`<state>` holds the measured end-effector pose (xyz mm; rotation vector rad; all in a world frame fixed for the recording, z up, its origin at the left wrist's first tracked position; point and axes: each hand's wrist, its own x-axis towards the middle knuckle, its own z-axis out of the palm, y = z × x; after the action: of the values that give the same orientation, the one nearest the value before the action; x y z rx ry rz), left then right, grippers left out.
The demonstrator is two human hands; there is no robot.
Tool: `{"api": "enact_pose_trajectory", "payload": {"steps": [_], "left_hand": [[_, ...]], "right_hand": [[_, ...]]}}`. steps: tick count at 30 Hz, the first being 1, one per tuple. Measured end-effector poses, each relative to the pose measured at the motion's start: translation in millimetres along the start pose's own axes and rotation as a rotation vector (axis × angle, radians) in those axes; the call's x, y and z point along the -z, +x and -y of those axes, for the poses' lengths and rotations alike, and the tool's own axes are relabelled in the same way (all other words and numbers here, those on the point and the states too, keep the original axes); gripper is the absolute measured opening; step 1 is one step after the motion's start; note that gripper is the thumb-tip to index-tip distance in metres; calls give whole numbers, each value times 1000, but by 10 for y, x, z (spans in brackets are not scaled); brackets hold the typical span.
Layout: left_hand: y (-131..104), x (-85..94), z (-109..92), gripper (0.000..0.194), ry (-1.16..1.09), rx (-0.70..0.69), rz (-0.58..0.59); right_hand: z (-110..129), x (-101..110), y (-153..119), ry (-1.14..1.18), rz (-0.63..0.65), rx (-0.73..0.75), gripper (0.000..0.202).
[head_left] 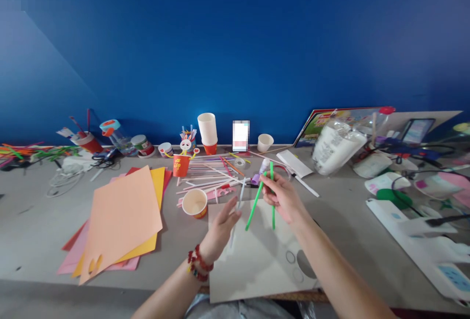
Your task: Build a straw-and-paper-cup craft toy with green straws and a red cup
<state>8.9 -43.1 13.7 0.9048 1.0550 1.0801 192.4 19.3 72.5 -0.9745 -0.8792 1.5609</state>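
Observation:
My right hand (281,192) is closed on two slim bright green sticks (254,208), which look like straws or pipe cleaners. They hang apart at a slight angle over a large pale sheet of card (249,270). To their left, my left hand (222,223), with red beads at the wrist, pinches a thin pale stick (242,194); its lower part is blurred. Beyond that hand stands an upright paper cup (195,204). Behind it is a red cup (180,165) with a paper rabbit face and two small arms.
Layered coloured paper (127,216) lies at left. Many straws (209,167) are scattered ahead, before stacked cups (207,130) and a pixelated upright screen (241,135). At right are a bagged white pack (334,147) and a power strip (414,250) with cables.

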Motion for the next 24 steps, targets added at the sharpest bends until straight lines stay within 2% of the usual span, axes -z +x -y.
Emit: {"api": "enact_pose_trajectory", "payload": {"steps": [3,6,9,13,17,21,24], "left_hand": [[-6,-5,-76,38,214,-164,36],[-3,-60,-142,34,271,-223,141],[15,-119,-178,33,255,-195,174],[26,-144,-212,32,112,-143,151],[22,-145,-221,36,16,-84,142],[10,-168,-221,37,-27,-4,152],[-6,-171,-232,39,-71,74,206]], "right_hand": [[-70,-37,-26,9,-8,-26,38],[-118,-100,-45,15,13,-36,37],[-146,-171,-73,43,17,-19,34],[-207,-209,-133,41,-16,11,33],[-293,-206,-191,-137,-53,14,36],[-277,-263,-228,-275,13,57,38],[-225,-332,-233,-346,51,125,38]]}}
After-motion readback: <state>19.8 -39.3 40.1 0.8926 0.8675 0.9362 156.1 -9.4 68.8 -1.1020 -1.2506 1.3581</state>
